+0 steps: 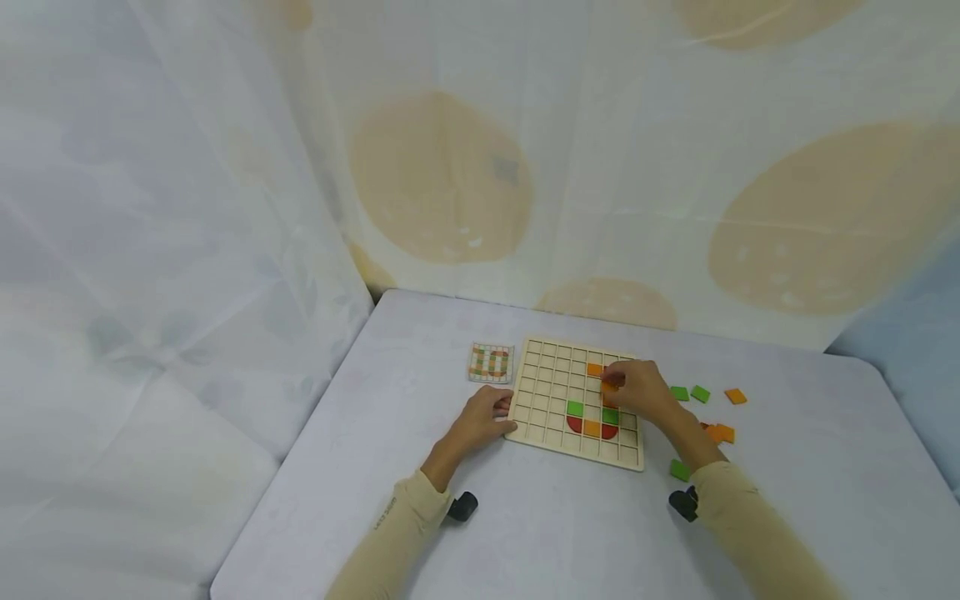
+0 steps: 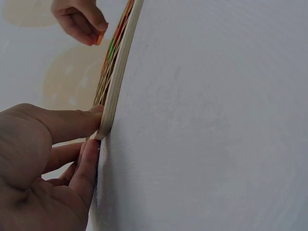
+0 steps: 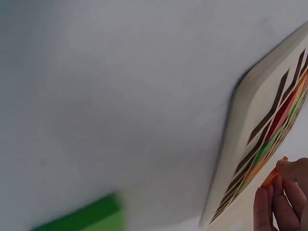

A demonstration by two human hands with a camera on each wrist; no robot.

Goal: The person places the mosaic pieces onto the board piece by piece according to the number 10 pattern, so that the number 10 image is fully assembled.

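Right hand [image 1: 637, 390] pinches an orange square tile [image 1: 609, 386] over the wooden grid board [image 1: 540, 392], near its upper-middle cells. Left hand [image 1: 480, 421] has a released grip, straight fingers pressing the board's left edge, steadying it on the surface [image 1: 525, 517]. Board cells already hold green, orange and red pieces. A pattern card [image 1: 491, 363] lies just left of the board. Loose green and orange tiles [image 1: 708, 408] lie to its right.

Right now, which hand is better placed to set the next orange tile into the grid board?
Right. The right hand already pinches an orange tile over the grid board, while the left hand presses the board's near-left edge.
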